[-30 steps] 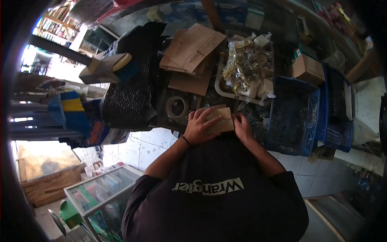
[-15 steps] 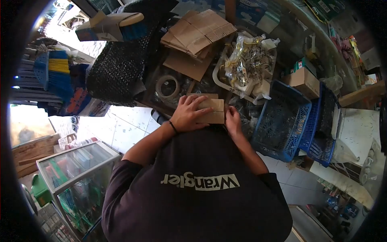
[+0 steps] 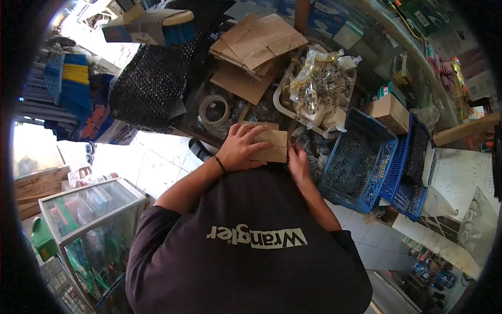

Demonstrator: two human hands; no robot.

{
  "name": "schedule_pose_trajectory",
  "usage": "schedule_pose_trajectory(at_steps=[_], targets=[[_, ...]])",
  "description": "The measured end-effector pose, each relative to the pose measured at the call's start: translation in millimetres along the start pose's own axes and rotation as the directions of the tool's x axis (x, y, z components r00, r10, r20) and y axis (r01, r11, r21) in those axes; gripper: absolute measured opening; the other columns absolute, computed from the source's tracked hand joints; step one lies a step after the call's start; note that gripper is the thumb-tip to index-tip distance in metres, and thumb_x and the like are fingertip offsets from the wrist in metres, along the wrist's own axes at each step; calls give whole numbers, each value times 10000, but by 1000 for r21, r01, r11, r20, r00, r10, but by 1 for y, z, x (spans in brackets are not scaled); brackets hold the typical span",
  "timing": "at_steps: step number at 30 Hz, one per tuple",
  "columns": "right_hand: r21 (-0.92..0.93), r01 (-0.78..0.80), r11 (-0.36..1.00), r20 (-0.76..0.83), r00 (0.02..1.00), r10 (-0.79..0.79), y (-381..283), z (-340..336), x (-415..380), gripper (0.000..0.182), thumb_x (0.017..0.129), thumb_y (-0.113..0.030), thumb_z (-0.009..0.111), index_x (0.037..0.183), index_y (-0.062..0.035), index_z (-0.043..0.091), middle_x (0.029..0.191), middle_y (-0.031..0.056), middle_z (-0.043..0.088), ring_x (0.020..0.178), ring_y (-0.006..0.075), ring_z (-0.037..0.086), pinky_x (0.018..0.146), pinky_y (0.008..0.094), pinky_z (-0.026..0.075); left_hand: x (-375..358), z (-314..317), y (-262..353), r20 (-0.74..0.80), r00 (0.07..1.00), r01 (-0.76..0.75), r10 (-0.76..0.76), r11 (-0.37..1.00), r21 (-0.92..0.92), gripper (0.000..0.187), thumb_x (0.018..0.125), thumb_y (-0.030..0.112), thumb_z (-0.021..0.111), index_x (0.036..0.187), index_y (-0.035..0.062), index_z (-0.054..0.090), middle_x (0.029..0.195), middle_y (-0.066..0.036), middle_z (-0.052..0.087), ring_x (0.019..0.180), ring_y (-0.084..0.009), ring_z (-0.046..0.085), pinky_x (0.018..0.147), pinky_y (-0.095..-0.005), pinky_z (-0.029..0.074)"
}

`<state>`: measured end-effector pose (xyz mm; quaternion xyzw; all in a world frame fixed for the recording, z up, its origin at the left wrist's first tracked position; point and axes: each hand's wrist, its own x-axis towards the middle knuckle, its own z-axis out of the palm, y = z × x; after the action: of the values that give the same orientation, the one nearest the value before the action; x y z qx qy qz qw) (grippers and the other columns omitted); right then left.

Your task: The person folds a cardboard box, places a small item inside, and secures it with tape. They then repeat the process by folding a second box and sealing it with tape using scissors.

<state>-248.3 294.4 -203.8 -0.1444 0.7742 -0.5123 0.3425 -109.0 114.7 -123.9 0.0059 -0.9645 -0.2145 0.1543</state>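
A small brown cardboard box (image 3: 275,152) is held close against my dark shirt, at the edge of the work surface. My left hand (image 3: 244,148) lies across its top, fingers spread over the cardboard and gripping it. At the box's right end, my right hand (image 3: 298,163) has its fingers curled and pressed against the edge; part of that grip is hidden. Just beyond the box is a roll of tape (image 3: 213,125), lying flat. Behind it are stacked flat cardboard pieces (image 3: 251,44).
A pale tray (image 3: 285,107) with plastic-wrapped small parts stands behind the box. Blue plastic baskets (image 3: 327,183) and a brown carton (image 3: 389,113) are to the right. Black bubble wrap (image 3: 149,91) and brushes (image 3: 76,86) hang left, above a glass cabinet (image 3: 94,204).
The view has shifted slightly. Both hands keep nearly the same hold on the box, and my right fingers stay at its right edge.
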Motion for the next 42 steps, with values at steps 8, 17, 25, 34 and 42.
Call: schedule_pose_trajectory(at_steps=[8,17,25,34,42], targets=[[-58,16,998,-43,999,-19,-16,0,-13,395,907,-372,537,844,19,544,725,118,577,701,223,559,671,358,433,-7,4,3,15,1000,26,-26,999,-31,606,589,361,779,1150,229,593,1330,-93,432,1158,-334,418,917,-491,327],[-67,139,988,-109,983,-146,-24,7,-25,281,893,-277,588,856,1,565,708,57,582,661,117,534,601,288,433,-5,4,1,12,1000,21,-20,999,-35,608,600,384,752,1162,227,583,1304,-97,449,1137,-318,442,917,-480,336],[-34,58,998,-68,996,-60,-23,7,-23,320,862,-298,604,917,13,554,782,116,607,735,210,587,658,345,450,-2,-1,-1,114,991,69,-64,996,-48,587,650,405,727,1200,279,566,1332,-102,402,1193,-334,393,946,-502,314],[-94,17,995,-258,965,-41,-27,29,-22,323,854,-316,606,875,5,572,732,118,598,700,223,580,653,346,448,-8,-1,-23,166,984,-43,58,995,-92,638,687,394,696,1284,291,497,1368,-122,347,1237,-342,348,925,-518,339],[156,8,988,-332,942,45,-11,38,-34,169,881,-204,601,889,-35,589,773,-8,566,729,83,504,681,235,407,-5,-3,-38,288,952,-46,103,979,-197,634,703,398,694,1284,268,476,1365,-144,300,1230,-387,336,886,-567,404]])
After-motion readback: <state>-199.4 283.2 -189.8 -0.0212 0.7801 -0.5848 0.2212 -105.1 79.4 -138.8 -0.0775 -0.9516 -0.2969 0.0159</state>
